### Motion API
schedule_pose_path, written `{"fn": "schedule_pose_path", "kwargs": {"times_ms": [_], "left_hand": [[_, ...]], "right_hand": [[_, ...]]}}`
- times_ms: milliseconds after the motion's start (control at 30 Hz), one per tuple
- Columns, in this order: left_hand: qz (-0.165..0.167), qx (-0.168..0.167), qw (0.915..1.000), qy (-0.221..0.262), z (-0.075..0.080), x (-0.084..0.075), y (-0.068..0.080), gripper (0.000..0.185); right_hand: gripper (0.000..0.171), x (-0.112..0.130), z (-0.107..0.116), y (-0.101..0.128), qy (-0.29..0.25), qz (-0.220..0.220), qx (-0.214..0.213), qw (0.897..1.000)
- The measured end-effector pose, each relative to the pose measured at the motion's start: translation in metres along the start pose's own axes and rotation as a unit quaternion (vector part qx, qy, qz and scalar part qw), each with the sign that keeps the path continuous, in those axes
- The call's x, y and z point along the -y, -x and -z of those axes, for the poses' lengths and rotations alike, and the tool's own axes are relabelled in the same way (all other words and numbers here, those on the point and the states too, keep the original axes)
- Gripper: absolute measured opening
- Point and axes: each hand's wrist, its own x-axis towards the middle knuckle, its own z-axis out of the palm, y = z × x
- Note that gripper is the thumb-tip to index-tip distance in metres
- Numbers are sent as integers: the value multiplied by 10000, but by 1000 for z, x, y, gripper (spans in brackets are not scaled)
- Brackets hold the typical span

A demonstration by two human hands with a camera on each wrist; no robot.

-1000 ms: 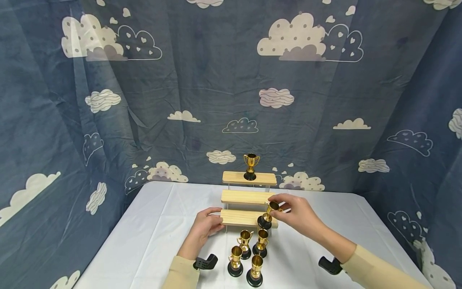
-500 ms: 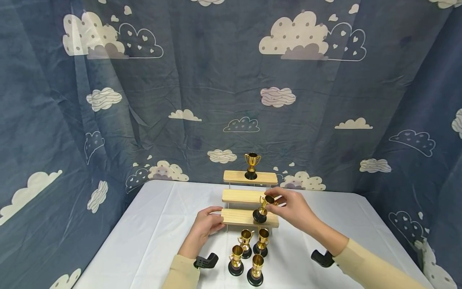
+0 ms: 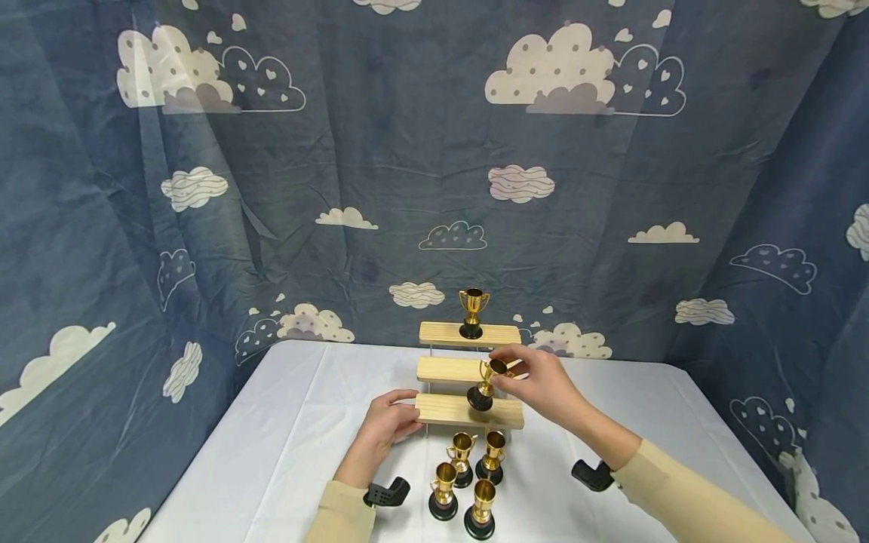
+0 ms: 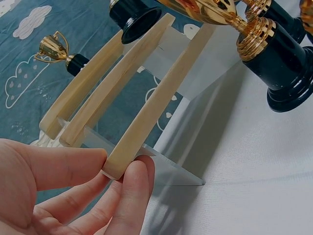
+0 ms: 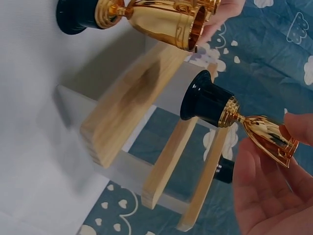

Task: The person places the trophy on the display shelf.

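A three-tier wooden stand [image 3: 448, 369] stands mid-table, with one gold trophy [image 3: 473, 311] on its top shelf. My right hand [image 3: 505, 366] pinches a second small gold trophy [image 3: 485, 383] by its cup. It hangs tilted, its black base just over the lowest shelf [image 3: 441, 409] and in front of the middle one. In the right wrist view this held trophy [image 5: 234, 115] hovers clear of the slats. My left hand [image 3: 409, 411] grips the left end of the lowest shelf, and in the left wrist view thumb and fingertips [image 4: 132, 188] pinch that shelf end [image 4: 117, 164].
Several more gold trophies [image 3: 468, 475] stand grouped on the white tablecloth [image 3: 285, 437] just in front of the stand. A blue curtain with clouds [image 3: 339, 151] closes in the back and both sides. Black wrist mounts [image 3: 387, 492] sit near the table's front edge.
My right hand has carried the trophy left and upward, from the right end of the lowest shelf to above that shelf's middle. The left hand has kept its grip.
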Motion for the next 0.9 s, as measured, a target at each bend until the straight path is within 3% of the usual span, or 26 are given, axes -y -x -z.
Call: {"fn": "schedule_pose_path", "kwargs": {"times_ms": [900], "left_hand": [[-74, 68, 9999, 41, 1, 3, -2, 49]], "right_hand": [[37, 8, -7, -31, -116, 49, -148, 9998]]}}
